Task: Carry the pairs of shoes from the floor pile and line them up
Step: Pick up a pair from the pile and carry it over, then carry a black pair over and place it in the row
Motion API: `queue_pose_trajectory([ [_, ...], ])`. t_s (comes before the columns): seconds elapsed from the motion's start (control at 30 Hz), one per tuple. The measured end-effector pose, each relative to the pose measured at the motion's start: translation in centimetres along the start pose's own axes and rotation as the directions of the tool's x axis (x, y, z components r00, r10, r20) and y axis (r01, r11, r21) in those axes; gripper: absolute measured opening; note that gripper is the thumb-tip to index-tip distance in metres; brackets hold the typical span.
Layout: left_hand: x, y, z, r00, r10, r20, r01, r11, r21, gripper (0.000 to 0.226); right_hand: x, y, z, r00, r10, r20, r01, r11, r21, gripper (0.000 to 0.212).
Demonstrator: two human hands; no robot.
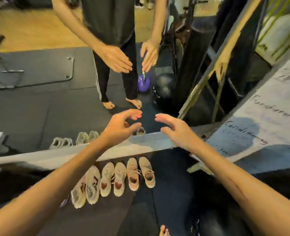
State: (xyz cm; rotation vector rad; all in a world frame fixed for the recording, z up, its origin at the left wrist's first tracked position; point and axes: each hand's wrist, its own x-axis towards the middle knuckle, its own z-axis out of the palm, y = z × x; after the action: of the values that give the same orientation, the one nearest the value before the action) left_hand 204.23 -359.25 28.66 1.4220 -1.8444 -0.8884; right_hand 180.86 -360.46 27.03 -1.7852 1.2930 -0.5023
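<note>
Dark rubber floor mats (38, 106) run up to a wall mirror, whose pale lower frame (146, 142) crosses the view from left to right. Both of the person's arms reach far forward over that frame with nothing in either grip. On the left hand (122, 125) the fingers and thumb curve loosely with a wide gap between them, and the right hand (173, 128) has its fingers nearly straight and spread, thumb apart. The two hands are near each other but do not touch, and their reflection shows higher in the glass along with the person's dark trousers and bare feet.

Below the frame, on the near floor, three pairs of pale knit shoes (113, 179) stand side by side in a row, toes toward the mirror. The leftmost pair sits a little askew and nearer the person; the other two pairs are straighter. Their reflections appear just past the frame on the left. To the right, a grey board (260, 133) with handwriting leans along the mirror, and bare toes (164, 231) show at the near edge
</note>
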Motion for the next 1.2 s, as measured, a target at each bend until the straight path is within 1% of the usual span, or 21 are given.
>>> queue_pose_trajectory([
  [0.03,0.1,2.8,-2.0,1.000,0.013,0.018,-0.012,1.000,-0.010,0.035,-1.2,-3.1,-1.7,1.000,0.001,-0.032,-0.001,1.000,0.009,0.051],
  [0.13,-0.4,9.9,-6.7,0.991,0.109,0.081,-0.105,0.993,-0.052,0.041,-6.1,-11.5,-5.6,0.989,0.004,-0.148,-0.001,1.000,0.016,0.051],
  [0.27,-2.7,17.8,-10.8,0.952,0.281,0.121,-0.257,0.949,-0.185,0.042,-14.7,-19.2,-8.3,0.940,-0.014,-0.340,0.016,1.000,0.004,0.055],
  [0.33,-4.4,20.8,-12.0,0.914,0.364,0.177,-0.323,0.920,-0.224,0.041,-19.5,-21.5,-8.8,0.907,-0.018,-0.420,0.022,1.000,0.005,0.060],
  [0.43,-7.2,24.8,-11.3,0.849,0.436,0.300,-0.364,0.893,-0.266,0.048,-27.0,-23.3,-8.2,0.838,0.017,-0.545,0.014,0.999,0.052,0.064],
  [0.57,-10.7,30.7,-7.0,0.715,0.568,0.407,-0.461,0.821,-0.336,0.051,-36.5,-24.0,-7.2,0.723,0.087,-0.686,-0.055,0.996,0.067,0.070],
  [0.63,-12.8,33.8,-4.1,0.651,0.606,0.457,-0.478,0.795,-0.373,0.058,-41.7,-24.3,-6.8,0.651,0.129,-0.748,-0.098,0.992,0.085,0.070],
  [0.7,-15.2,36.9,-0.9,0.581,0.642,0.500,-0.474,0.766,-0.433,0.059,-47.2,-24.7,-6.3,0.571,0.172,-0.803,-0.156,0.983,0.100,0.068],
  [0.77,-18.1,40.1,2.2,0.486,0.690,0.537,-0.482,0.724,-0.494,0.055,-52.8,-25.0,-5.5,0.480,0.214,-0.851,-0.214,0.969,0.123,0.069],
  [0.87,-23.7,44.9,6.6,0.350,0.745,0.568,-0.482,0.663,-0.573,0.057,-61.7,-25.7,-3.4,0.346,0.271,-0.898,-0.278,0.944,0.178,0.070],
  [0.93,-28.3,47.9,9.3,0.245,0.780,0.576,-0.470,0.615,-0.633,0.054,-67.8,-26.3,-1.4,0.255,0.295,-0.921,-0.282,0.934,0.221,0.069],
  [0.97,-30.9,49.3,10.7,0.195,0.791,0.580,-0.460,0.596,-0.658,0.053,-71.0,-26.5,-0.2,0.197,0.304,-0.932,-0.282,0.928,0.244,0.067],
  [1.03,-36.4,51.9,13.3,0.109,0.808,0.579,-0.440,0.562,-0.701,0.053,-77.3,-27.1,2.5,0.081,0.322,-0.943,-0.306,0.909,0.284,0.064],
  [1.1,-42.3,54.3,15.9,0.029,0.817,0.576,-0.421,0.533,-0.734,0.052,-83.4,-27.8,5.4,-0.010,0.336,-0.942,-0.327,0.889,0.321,0.062],
  [1.2,-51.8,58.0,19.6,-0.102,0.825,0.555,-0.387,0.481,-0.787,0.050,-92.5,-29.4,9.9,-0.148,0.322,-0.935,-0.356,0.865,0.354,0.044],
])
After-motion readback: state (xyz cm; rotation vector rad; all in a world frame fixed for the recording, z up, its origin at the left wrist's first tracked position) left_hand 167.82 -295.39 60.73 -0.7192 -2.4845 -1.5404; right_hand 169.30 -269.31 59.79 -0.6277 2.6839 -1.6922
